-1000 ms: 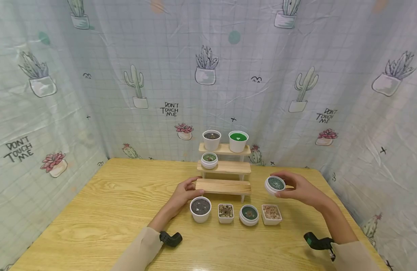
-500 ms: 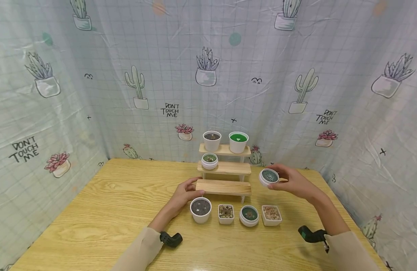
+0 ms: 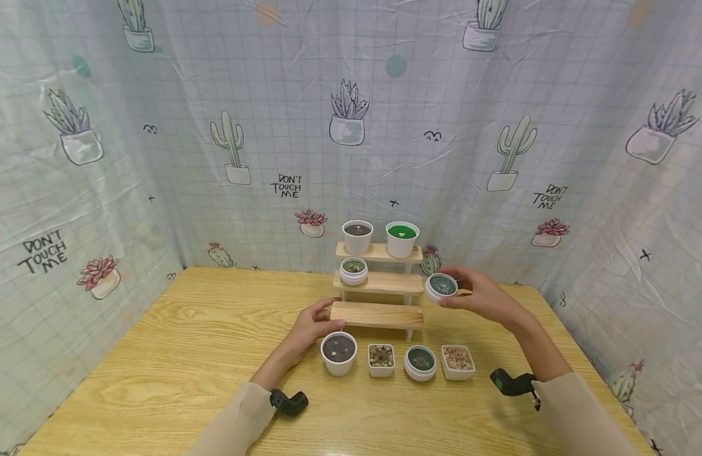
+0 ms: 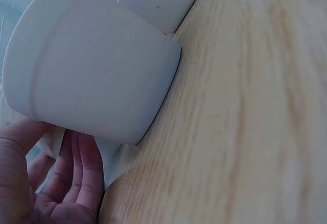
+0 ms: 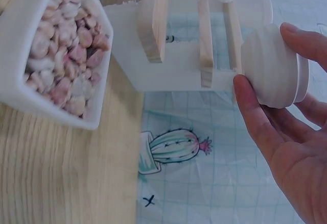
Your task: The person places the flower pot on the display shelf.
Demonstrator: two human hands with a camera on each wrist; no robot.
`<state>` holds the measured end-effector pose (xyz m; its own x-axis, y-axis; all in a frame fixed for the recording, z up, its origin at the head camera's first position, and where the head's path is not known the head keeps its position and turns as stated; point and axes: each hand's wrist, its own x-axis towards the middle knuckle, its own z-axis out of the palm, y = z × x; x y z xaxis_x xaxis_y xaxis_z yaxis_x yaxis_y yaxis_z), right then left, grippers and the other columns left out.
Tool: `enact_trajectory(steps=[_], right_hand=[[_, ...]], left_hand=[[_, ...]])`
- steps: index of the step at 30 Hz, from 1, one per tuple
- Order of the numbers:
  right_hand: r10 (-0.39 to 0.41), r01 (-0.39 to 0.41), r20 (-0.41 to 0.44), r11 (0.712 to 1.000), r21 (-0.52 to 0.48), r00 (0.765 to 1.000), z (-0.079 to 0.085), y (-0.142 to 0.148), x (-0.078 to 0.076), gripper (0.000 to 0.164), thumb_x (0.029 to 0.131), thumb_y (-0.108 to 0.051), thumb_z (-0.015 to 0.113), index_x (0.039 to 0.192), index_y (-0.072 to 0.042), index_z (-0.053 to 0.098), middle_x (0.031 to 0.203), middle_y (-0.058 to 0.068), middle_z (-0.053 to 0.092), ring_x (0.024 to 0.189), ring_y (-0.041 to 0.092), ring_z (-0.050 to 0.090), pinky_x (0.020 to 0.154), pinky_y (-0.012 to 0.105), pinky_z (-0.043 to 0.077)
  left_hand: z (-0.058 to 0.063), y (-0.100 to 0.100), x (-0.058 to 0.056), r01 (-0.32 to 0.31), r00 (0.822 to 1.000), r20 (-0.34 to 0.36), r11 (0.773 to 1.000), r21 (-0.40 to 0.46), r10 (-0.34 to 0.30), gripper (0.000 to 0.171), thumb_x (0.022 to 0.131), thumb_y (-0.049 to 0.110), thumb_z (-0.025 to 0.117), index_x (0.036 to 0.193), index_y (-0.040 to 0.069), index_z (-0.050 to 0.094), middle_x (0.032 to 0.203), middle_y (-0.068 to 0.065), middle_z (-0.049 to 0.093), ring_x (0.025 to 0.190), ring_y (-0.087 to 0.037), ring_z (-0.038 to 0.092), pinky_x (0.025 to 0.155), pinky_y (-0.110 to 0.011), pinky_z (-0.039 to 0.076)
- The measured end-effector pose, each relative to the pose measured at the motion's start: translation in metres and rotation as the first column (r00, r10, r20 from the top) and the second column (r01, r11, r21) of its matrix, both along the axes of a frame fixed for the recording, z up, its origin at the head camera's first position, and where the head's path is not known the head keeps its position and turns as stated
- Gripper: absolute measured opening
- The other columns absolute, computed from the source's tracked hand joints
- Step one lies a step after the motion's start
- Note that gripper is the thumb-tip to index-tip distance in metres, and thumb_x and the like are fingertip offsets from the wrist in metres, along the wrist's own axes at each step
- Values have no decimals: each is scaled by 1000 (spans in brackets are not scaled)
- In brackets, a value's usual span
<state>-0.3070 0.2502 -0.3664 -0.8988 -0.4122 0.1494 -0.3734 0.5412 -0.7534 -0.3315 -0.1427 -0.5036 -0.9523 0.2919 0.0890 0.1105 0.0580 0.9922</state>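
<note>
My right hand holds a round white pot with dark green filling, fingers and thumb on its sides. The pot is raised just right of the middle step of a three-step wooden shelf stand. In the right wrist view its ribbed white wall shows between thumb and fingers. At the left end of the lowest step, my left hand grips the stand, thumb in front and fingers behind. A tall white pot hides part of that grip in the left wrist view.
The top step bears a grey-filled pot and a green-filled pot; a small round pot sits left on the middle step. In front stand a grey-filled pot, a square pebble pot, a round pot and a pink-pebble pot.
My right hand has carried the round pot leftward and farther back, from right of the stand to beside its middle step. The left hand stays on the lowest step.
</note>
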Motion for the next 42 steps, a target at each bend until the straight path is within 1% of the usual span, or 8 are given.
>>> enact_trajectory(steps=[5, 9, 14, 19, 28, 35, 39, 42], right_hand=[[16, -16, -14, 1000, -6, 1000, 1, -6, -4, 66, 93, -26, 79, 148, -5, 50, 132, 17, 63, 124, 35, 61, 87, 34, 54], [13, -13, -26, 1000, -9, 1000, 2, -12, -6, 66, 92, -26, 80, 148, -6, 51, 133, 17, 62, 124, 35, 60, 88, 34, 54], [24, -25, -28, 1000, -16, 999, 2, -19, -11, 66, 92, -25, 80, 147, -4, 51, 134, 18, 61, 124, 36, 60, 89, 35, 54], [25, -26, -45, 1000, -17, 999, 1, -26, -19, 65, 91, -23, 80, 146, -3, 52, 133, 19, 62, 123, 36, 61, 89, 33, 53], [18, -20, -46, 999, -45, 999, 0, -36, -28, 64, 91, -21, 81, 145, -3, 53, 132, 21, 61, 118, 35, 63, 88, 32, 53], [15, -18, -65, 999, -49, 998, 0, -45, -32, 64, 91, -19, 80, 145, -1, 52, 134, 22, 60, 118, 37, 63, 90, 33, 52], [-4, 1, -55, 998, -62, 998, 0, -52, -35, 67, 89, -18, 81, 145, -1, 49, 135, 23, 58, 121, 39, 62, 96, 39, 53], [-17, 14, -51, 998, -68, 999, -1, -57, -37, 68, 89, -19, 82, 143, 1, 47, 136, 24, 57, 123, 40, 61, 100, 45, 52]], left_hand=[[0, 0, -1, -16, 1000, -2, 1000, -14, 16, 68, 90, 23, 81, 151, 16, 52, 92, -3, 68, 89, -13, 64, 84, -29, 52], [-1, 0, -1, -11, 1000, -15, 1000, -26, 11, 70, 90, 23, 80, 152, 14, 50, 88, -1, 65, 86, -13, 62, 82, -28, 51], [-2, -1, -1, 2, 1000, -8, 1000, -11, -2, 70, 91, 21, 79, 153, 11, 48, 92, -2, 68, 90, -12, 65, 83, -27, 53], [-2, -1, 0, 0, 1000, 1, 1000, 5, 0, 68, 91, 20, 79, 152, 14, 50, 97, -5, 72, 95, -14, 68, 86, -29, 54], [-4, -1, 1, 2, 1000, 3, 1000, 7, -2, 68, 91, 20, 79, 152, 15, 50, 98, -5, 72, 95, -15, 68, 86, -30, 54], [-4, -1, 1, 4, 1000, -11, 1000, -9, -4, 69, 91, 24, 80, 153, 15, 49, 92, -2, 68, 90, -14, 65, 84, -29, 52], [-4, -1, 1, -4, 1000, -14, 1000, -14, 4, 69, 90, 24, 81, 152, 16, 50, 90, -2, 66, 88, -13, 63, 82, -29, 52], [-4, -1, 1, -5, 1000, -15, 1000, -14, 5, 68, 90, 23, 81, 151, 17, 51, 91, -2, 66, 88, -13, 63, 83, -28, 52]])
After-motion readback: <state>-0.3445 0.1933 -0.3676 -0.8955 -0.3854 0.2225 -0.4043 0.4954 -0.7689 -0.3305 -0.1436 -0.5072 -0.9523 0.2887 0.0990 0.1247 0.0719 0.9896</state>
